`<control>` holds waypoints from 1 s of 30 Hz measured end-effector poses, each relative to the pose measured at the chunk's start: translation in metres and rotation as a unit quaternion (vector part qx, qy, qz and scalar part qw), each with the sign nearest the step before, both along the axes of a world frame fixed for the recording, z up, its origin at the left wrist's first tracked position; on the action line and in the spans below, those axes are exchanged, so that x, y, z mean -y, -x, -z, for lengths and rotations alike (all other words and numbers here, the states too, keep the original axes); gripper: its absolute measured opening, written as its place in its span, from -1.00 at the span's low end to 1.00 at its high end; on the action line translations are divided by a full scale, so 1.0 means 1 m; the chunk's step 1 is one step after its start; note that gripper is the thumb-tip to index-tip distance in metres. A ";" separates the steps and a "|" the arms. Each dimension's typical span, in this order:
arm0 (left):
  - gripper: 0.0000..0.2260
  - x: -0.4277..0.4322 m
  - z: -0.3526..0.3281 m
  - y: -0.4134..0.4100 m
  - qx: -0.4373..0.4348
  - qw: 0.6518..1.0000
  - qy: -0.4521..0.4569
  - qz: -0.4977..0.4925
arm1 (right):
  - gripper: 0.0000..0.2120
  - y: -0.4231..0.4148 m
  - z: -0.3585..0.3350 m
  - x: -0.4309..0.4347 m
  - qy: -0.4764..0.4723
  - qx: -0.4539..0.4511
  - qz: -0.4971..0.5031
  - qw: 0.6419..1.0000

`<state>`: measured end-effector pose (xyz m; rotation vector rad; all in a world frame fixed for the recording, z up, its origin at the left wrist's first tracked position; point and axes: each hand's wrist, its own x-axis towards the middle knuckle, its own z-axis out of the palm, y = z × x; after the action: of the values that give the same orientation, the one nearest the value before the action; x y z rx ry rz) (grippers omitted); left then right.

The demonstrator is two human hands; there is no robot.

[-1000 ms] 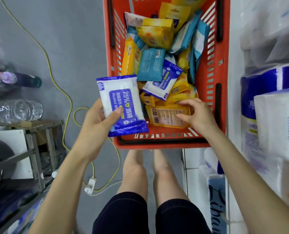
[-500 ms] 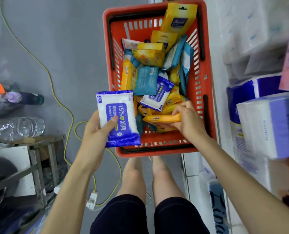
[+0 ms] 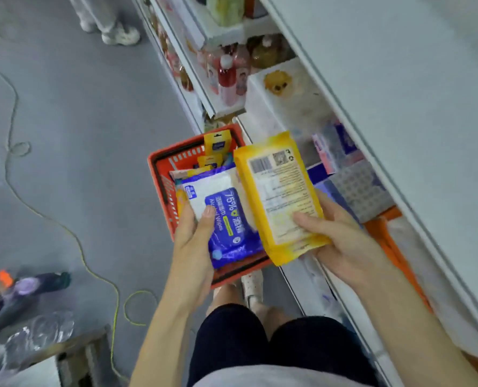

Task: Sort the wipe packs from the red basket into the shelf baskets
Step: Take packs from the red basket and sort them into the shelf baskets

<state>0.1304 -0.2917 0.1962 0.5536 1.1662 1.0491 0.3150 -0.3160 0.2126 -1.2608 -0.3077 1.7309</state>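
Note:
My left hand (image 3: 194, 247) holds a blue and white alcohol wipe pack (image 3: 226, 216), thumb across its front. My right hand (image 3: 341, 244) grips a yellow wipe pack (image 3: 279, 196) with its barcode side up, raised beside the blue one. Both packs hang above the red basket (image 3: 162, 174) on the floor, which still holds several yellow and blue packs, mostly hidden behind the two held ones. An orange shelf basket (image 3: 385, 236) shows at the right under the shelf edge.
White shelving (image 3: 399, 107) runs along the right with tissue packs (image 3: 355, 185) and bottles (image 3: 226, 76). A yellow cable (image 3: 98, 272) snakes over the grey floor. Another person's feet (image 3: 115, 32) stand at the top. Bottles and a metal rack (image 3: 36, 339) sit at lower left.
My right hand has lifted the yellow pack out of the red basket and turned it flat, barcode up. The view has swung up and right toward the shelves. The left hand keeps its blue pack.

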 end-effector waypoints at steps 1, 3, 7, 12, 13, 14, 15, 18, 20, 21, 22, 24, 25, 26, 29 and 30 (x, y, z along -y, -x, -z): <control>-0.72 0.002 -0.015 -0.006 0.019 1.000 -0.008 0.005 | -0.46 -0.001 -0.013 0.008 -0.013 0.019 0.005 1.000; -0.72 0.004 -0.040 -0.013 0.057 0.998 -0.017 0.027 | -0.46 -0.003 -0.040 0.026 -0.029 0.054 0.011 0.998; -0.67 0.010 -0.083 -0.014 0.116 0.989 -0.024 0.091 | -0.43 -0.004 -0.081 0.070 -0.067 0.113 0.090 0.987; -0.67 0.059 -0.129 -0.026 0.107 0.951 -0.035 0.289 | -0.60 0.011 -0.121 0.145 -0.108 0.191 0.223 0.950; -0.71 0.072 -0.136 -0.030 0.105 0.938 -0.029 0.328 | -0.63 0.016 -0.126 0.161 -0.107 0.201 0.248 0.941; -0.76 0.084 -0.141 -0.033 0.107 0.928 -0.020 0.357 | -0.65 0.021 -0.132 0.177 -0.104 0.211 0.275 0.932; -0.81 0.095 -0.146 -0.035 0.117 0.918 -0.006 0.378 | -0.66 0.024 -0.136 0.195 -0.102 0.220 0.301 0.922; -0.81 0.129 -0.163 -0.043 0.154 0.889 0.036 0.429 | -0.62 0.031 -0.150 0.251 -0.096 0.230 0.363 0.898; -0.73 0.154 -0.175 -0.052 0.161 0.859 0.044 0.484 | -0.59 0.034 -0.162 0.289 -0.095 0.237 0.387 0.886; -0.70 0.166 -0.182 -0.056 0.158 0.844 0.042 0.511 | -0.60 0.035 -0.167 0.309 -0.095 0.245 0.397 0.879; -0.68 0.178 -0.187 -0.062 0.153 0.831 0.035 0.534 | -0.60 0.035 -0.173 0.328 -0.096 0.258 0.406 0.871; -0.68 0.203 -0.199 -0.076 0.138 0.814 0.024 0.564 | -0.60 0.034 -0.185 0.366 -0.096 0.294 0.430 0.848; -0.69 0.218 -0.205 -0.084 0.132 0.809 0.023 0.572 | -0.59 0.032 -0.190 0.386 -0.100 0.308 0.445 0.835; -0.69 0.234 -0.210 -0.092 0.127 0.804 0.025 0.580 | -0.59 0.030 -0.194 0.406 -0.105 0.315 0.459 0.824; -0.68 0.300 -0.217 -0.121 0.128 0.781 0.026 0.611 | -0.59 0.023 -0.199 0.462 -0.125 0.322 0.470 0.812; -0.68 0.325 -0.218 -0.131 0.126 0.775 0.023 0.619 | -0.59 0.020 -0.198 0.481 -0.128 0.323 0.470 0.811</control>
<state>0.2618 -0.6163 0.4141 0.9110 0.3659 -0.0760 0.2950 -0.7967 0.4111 -1.4148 -0.2240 0.3721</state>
